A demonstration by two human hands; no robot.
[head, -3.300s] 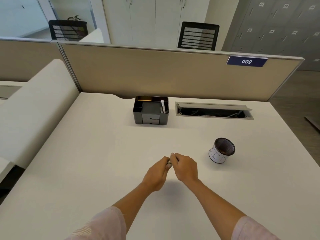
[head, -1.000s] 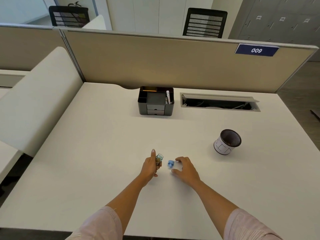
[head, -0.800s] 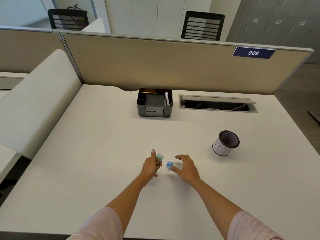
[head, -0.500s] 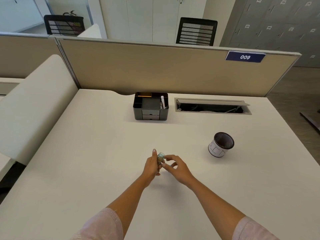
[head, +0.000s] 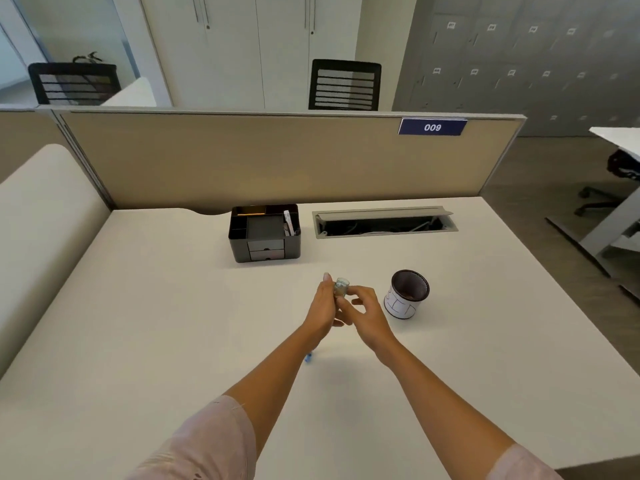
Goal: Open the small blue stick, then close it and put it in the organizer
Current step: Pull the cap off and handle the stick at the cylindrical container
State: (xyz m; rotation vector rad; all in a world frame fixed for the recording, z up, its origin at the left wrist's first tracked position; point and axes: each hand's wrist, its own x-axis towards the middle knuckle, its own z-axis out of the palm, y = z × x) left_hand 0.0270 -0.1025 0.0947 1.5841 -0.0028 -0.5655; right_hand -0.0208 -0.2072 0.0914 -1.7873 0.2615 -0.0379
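Note:
My left hand [head: 323, 306] holds the small blue stick [head: 341, 286] upright above the middle of the white desk; its top end is uncapped and looks clear and greenish. My right hand [head: 365, 308] is right beside it, thumb and forefinger pinching the stick's body from the right. A small blue piece, apparently the cap [head: 309, 357], lies on the desk, half hidden behind my left forearm. The black organizer [head: 242, 251] stands at the back of the desk, farther away and to the left of my hands, with several open compartments and two small drawers.
A mesh pen cup [head: 407, 296] with a white band stands just right of my right hand. An open cable slot [head: 382, 224] lies right of the organizer. A beige partition [head: 277, 157] closes the desk's far edge.
The stick was closed in both hands, then opened, with the cap set on the desk. My right hand has left the cap and come to the stick. Both hands have risen.

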